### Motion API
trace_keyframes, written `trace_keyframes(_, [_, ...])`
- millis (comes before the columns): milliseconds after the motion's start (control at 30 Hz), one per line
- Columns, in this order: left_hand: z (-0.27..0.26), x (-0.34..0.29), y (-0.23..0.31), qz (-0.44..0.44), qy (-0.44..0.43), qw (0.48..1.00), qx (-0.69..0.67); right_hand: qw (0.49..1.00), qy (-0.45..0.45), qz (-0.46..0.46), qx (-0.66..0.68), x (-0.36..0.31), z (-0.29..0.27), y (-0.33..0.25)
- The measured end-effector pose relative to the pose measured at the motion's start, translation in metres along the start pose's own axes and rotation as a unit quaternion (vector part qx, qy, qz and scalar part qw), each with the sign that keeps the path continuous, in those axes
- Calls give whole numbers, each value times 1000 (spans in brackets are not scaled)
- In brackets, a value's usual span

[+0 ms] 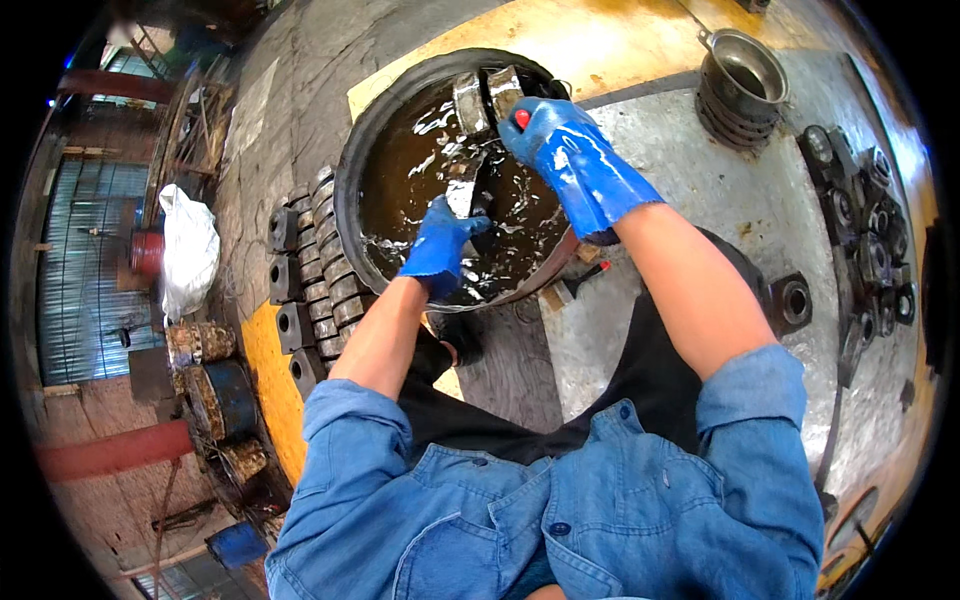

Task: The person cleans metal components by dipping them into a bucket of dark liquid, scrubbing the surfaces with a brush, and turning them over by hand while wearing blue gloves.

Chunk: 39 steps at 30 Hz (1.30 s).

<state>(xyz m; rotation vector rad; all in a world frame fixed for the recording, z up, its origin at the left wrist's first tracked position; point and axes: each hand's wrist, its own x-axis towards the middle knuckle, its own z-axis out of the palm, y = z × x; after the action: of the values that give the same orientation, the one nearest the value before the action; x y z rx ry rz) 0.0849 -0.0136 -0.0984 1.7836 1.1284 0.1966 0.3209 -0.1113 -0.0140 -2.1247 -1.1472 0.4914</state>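
A round dark tub (352, 215) of brown liquid (405, 170) stands in front of me. My left hand (440, 238), in a blue rubber glove, grips a shiny wet metal part (461, 192) that sits partly in the liquid. My right hand (548, 130), gloved the same way, is closed round a red-handled tool (522, 119) above the tub's right side. Only the red end shows, so its kind is hidden. Two curved metal pieces (470, 103) rest at the tub's far side, just beyond my right hand.
Rows of stacked metal parts (325, 265) and square blocks with holes (285, 278) stand left of the tub. A metal pot (745, 70) stands at the far right, with dark metal parts (870, 225) nearer. A brush-like tool with a red tip (585, 280) lies by the tub.
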Motion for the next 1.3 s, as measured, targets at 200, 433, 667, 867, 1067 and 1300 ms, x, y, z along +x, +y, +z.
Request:
trace_keyframes(200, [-43, -5, 38, -16, -171, 985, 13, 963, 207, -150, -83, -44, -31, 10])
trace_keyframes(433, [-15, 76, 18, -27, -110, 983, -145, 981, 175, -57, 56, -16, 0, 7])
trace_keyframes(667, [6, 123, -37, 15, 70, 964, -257, 980, 171, -68, 76, -22, -13, -4])
trace_keyframes(867, [9, 130, -43, -43, 94, 970, -219, 977, 180, -81, 78, -28, -22, -4])
trace_keyframes(1067, [-27, 115, -17, 120, 92, 988, 27, 977, 182, -112, -5, -41, -56, 5])
trace_keyframes(1300, [-94, 24, 84, 265, 142, 949, -89, 996, 58, -73, -9, -27, -57, 5])
